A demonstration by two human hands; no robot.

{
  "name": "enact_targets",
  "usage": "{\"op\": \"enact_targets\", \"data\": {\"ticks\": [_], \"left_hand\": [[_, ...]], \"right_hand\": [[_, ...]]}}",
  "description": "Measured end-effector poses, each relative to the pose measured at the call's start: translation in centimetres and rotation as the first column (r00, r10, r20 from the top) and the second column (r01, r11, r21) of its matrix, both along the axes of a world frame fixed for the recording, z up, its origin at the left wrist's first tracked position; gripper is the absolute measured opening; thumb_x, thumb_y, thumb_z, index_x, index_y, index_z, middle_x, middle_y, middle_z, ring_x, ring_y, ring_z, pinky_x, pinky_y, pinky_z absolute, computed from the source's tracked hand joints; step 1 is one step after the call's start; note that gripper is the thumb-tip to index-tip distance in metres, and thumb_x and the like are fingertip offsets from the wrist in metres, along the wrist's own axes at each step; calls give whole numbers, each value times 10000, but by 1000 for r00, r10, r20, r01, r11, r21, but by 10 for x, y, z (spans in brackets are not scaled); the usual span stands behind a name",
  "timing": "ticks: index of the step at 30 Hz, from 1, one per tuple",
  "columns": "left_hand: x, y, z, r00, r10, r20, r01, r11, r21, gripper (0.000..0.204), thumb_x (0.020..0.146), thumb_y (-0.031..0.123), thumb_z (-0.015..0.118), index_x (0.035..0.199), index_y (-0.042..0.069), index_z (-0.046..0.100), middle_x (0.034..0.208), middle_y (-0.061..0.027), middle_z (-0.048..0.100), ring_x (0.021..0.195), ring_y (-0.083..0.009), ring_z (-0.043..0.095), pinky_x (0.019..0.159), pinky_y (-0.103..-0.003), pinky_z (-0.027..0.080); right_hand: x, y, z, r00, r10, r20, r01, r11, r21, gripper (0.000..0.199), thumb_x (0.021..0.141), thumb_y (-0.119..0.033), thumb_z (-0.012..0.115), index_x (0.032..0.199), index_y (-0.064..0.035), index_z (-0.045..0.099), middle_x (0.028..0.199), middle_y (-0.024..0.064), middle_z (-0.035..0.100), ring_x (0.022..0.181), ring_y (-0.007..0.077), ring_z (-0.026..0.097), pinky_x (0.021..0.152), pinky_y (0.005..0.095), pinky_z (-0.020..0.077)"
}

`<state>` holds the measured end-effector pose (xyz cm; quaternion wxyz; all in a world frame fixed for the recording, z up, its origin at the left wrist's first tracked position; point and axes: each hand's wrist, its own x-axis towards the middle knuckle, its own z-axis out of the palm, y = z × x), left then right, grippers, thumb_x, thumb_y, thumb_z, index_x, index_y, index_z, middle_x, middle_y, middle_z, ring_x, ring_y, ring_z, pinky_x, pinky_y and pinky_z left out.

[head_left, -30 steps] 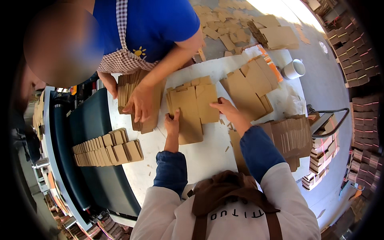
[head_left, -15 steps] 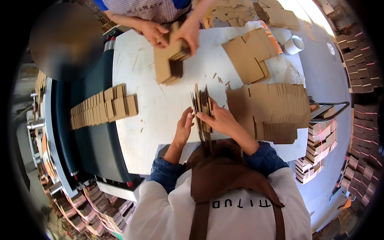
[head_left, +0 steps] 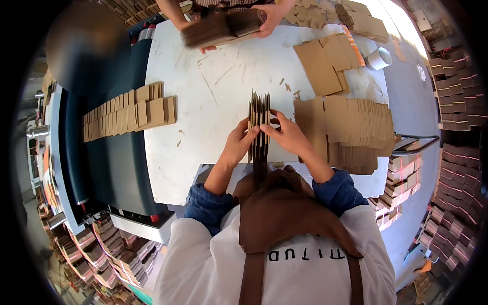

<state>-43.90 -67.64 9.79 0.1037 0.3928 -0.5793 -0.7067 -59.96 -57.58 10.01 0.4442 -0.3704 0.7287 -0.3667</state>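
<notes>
Between my hands a small stack of folded cardboard pieces (head_left: 259, 109) stands on edge over the near part of the white table. My left hand (head_left: 239, 141) presses its left side, thumb on the near edges. From the right, my right hand (head_left: 290, 134) grips the same stack, its thumb close to the other thumb. The lower end of the stack reaches down to my brown apron. Just right of my right hand lies a fanned row of flat cardboard blanks (head_left: 356, 124).
Across the white table (head_left: 203, 117), a co-worker's hands hold a cardboard bundle (head_left: 223, 29). Overlapping cardboard pieces (head_left: 127, 113) lie on the dark conveyor belt (head_left: 119, 178) at left. More blanks (head_left: 328, 61) and a white roll (head_left: 378, 58) sit at the far right. Tied cardboard stacks (head_left: 457, 173) stand beyond.
My left hand has closed in from beside the stack and now touches it; the stack stands more evenly. The co-worker has lifted a bundle off the table and turned it sideways.
</notes>
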Motion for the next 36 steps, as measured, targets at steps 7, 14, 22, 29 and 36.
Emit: {"op": "enact_targets", "data": {"ticks": [7,14,22,29,36], "left_hand": [[0,-1,-3,1000,-8,-11,8,999,45,564,960,292,583,1374,-45,401,1090,-173,645,972,-177,619,827,-282,499],[1,-4,-3,1000,-12,11,12,999,42,572,959,327,577,1379,-30,422,1096,-188,650,1008,-198,623,849,-296,499],[-5,-10,4,980,-93,173,143,943,-301,526,905,286,610,1288,-58,502,986,-220,676,901,-295,674,779,-360,531],[-5,-30,26,924,-103,369,354,600,-717,236,833,172,555,898,-54,534,727,-300,612,720,-485,606,664,-535,495],[-131,-90,60,905,-245,348,389,143,-910,283,850,223,554,883,-57,565,825,-314,616,785,-486,602,698,-521,487]], "right_hand": [[1,-1,4,999,-33,1,33,998,48,819,844,-473,685,1416,17,362,1206,212,608,1006,288,660,862,360,511],[4,-6,14,997,-9,-73,11,1000,25,980,737,-471,777,1444,10,299,1226,218,598,1035,328,646,884,377,502],[2,3,9,981,-47,-188,65,994,87,862,770,-302,680,1440,27,248,1052,253,647,965,396,640,855,424,501],[-11,38,-4,875,-229,-427,268,963,33,445,825,-225,568,1135,43,394,816,291,634,796,479,613,737,531,495],[-52,143,63,659,-744,-114,625,625,-467,292,863,-117,587,1098,8,466,814,173,657,718,252,665,681,383,521]]}}
